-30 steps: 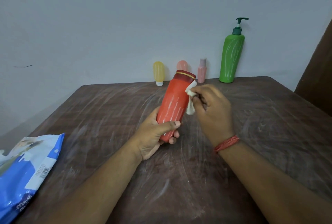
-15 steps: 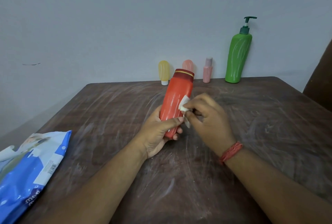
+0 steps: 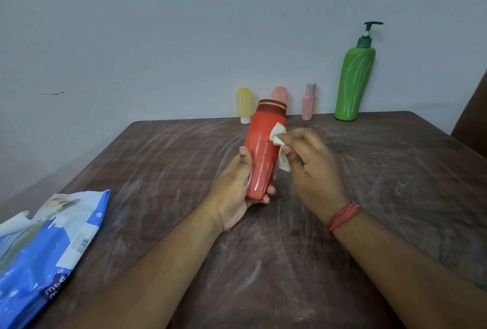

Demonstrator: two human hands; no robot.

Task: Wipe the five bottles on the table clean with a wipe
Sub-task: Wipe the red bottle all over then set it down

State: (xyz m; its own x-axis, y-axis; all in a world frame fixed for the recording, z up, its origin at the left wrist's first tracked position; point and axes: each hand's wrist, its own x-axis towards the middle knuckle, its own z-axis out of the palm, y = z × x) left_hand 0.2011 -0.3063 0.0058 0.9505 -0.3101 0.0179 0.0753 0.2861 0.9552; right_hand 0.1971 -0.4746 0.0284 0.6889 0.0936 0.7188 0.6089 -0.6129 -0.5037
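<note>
Cradled from below, the red bottle (image 3: 263, 152) sits in the left hand (image 3: 238, 191), whose fingers curl round its lower end and whose thumb lies up its left side; it is tilted, cap end away, above the wooden table (image 3: 395, 197). Pinched in the curled fingers of the right hand (image 3: 313, 168), a crumpled white wipe (image 3: 278, 139) presses against the bottle's upper right side. A red thread band (image 3: 342, 216) circles that wrist. Along the far edge stand a yellow tube (image 3: 244, 104), a pink tube (image 3: 279, 94), a small pink bottle (image 3: 308, 103) and a green pump bottle (image 3: 354, 78). At near left lies a blue wipes pack (image 3: 44, 257); its lettering reads "mee".
</note>
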